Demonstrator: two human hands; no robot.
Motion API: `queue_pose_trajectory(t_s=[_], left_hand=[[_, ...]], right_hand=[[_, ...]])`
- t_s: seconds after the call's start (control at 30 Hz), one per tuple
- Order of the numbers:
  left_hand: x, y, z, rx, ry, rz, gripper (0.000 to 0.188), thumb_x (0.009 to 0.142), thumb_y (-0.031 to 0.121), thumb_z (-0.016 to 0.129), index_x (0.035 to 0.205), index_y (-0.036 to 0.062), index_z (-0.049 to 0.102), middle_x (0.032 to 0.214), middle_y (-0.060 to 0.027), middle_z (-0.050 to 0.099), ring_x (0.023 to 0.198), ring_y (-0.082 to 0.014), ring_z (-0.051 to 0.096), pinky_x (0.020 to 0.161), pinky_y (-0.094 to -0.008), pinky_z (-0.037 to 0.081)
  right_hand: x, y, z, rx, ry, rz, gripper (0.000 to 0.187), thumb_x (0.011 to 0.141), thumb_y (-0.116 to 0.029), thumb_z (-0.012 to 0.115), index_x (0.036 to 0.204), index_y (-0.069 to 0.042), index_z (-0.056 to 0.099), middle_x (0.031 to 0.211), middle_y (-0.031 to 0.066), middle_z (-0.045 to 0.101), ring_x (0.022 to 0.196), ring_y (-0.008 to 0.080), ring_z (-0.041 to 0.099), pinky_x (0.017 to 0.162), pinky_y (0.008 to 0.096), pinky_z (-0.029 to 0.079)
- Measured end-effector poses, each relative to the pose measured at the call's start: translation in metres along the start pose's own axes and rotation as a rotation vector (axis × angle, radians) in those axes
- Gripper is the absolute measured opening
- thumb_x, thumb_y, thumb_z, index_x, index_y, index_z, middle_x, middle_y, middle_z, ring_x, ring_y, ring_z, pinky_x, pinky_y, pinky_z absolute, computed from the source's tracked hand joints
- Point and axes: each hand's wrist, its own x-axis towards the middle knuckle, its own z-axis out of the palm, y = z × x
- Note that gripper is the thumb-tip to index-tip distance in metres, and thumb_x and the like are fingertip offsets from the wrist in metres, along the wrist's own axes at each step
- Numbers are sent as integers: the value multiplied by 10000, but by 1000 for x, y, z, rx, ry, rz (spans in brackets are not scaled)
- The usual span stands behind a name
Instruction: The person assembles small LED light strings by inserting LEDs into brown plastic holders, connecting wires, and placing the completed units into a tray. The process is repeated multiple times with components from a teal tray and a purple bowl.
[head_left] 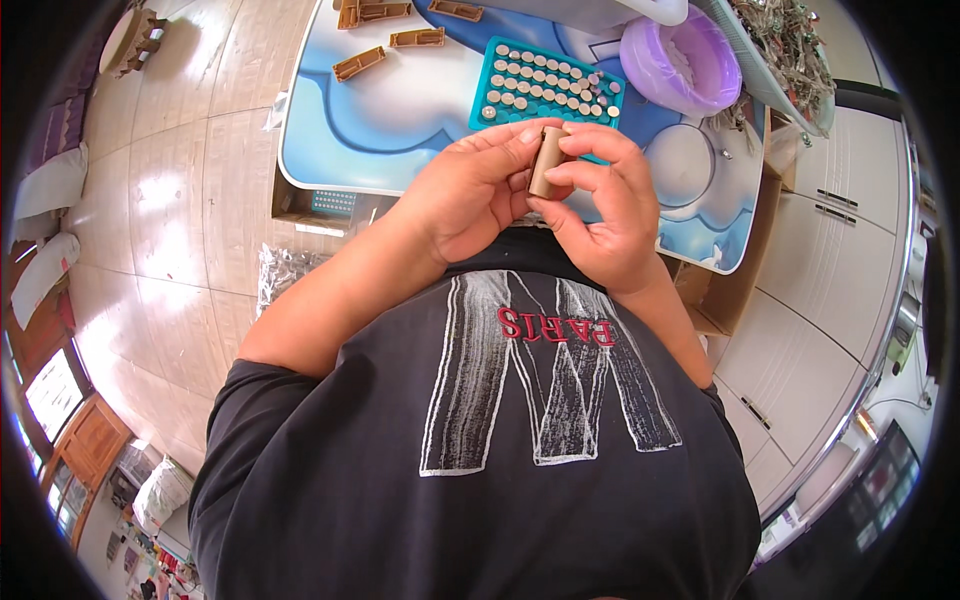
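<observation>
A small tan-brown, tube-like case (546,163) is held upright and slightly tilted between my two hands, just in front of the table's near edge. My left hand (480,180) pinches its upper left side with thumb and fingers. Against its right side press the fingertips of my right hand (607,205), with the thumb low near its bottom end. Just beyond my hands sits a teal tray (482,92) with rows of small round silvery-white pieces (540,75) standing in it. Whether anything is inside the case cannot be made out.
Several brown plastic parts (417,38) lie at the table's far left. A purple lined basket (640,50) stands at the far right, beside a pale bin heaped with metallic pieces (785,50). The blue-white tabletop (370,145) has a rounded edge. White cabinets (820,270) stand right.
</observation>
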Motion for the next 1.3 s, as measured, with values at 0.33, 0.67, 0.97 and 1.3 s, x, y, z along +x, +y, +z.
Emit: queue_pose_trajectory(t_s=[0.33, 0.67, 0.97, 1.3], left_hand=[[-7, -1, 16, 427, 99, 126, 440, 901, 74, 554, 1312, -11, 420, 1119, -80, 583, 1023, -136, 573, 877, -267, 479], [-9, 2, 22, 681, 65, 186, 384, 873, 18, 585, 1242, -2, 485, 1094, -76, 596, 1016, -134, 573, 892, -268, 472], [-5, 0, 14, 220, 99, 55, 328, 925, 92, 519, 1243, 17, 488, 1082, -109, 610, 991, -193, 615, 873, -318, 515], [-5, 0, 12, 169, 93, 29, 319, 955, 120, 455, 1254, 11, 478, 1102, -130, 598, 1006, -209, 612, 864, -326, 522]], right_hand=[[0, 1, -2, 58, 112, 162, 255, 707, -112, 752, 896, -16, 609, 1012, 113, 582, 939, 255, 570, 790, 334, 468], [-8, 11, -5, 401, 97, 490, 291, 772, -159, 725, 999, -5, 625, 910, 74, 611, 797, 142, 558, 696, 251, 445], [-2, 1, -8, 35, 38, 262, 452, 693, -169, 783, 1066, -6, 587, 958, 104, 587, 837, 200, 583, 738, 308, 480], [-1, -3, -5, -203, -18, 145, 618, 585, -174, 823, 1122, -9, 565, 1035, 124, 558, 889, 271, 576, 756, 344, 484]])
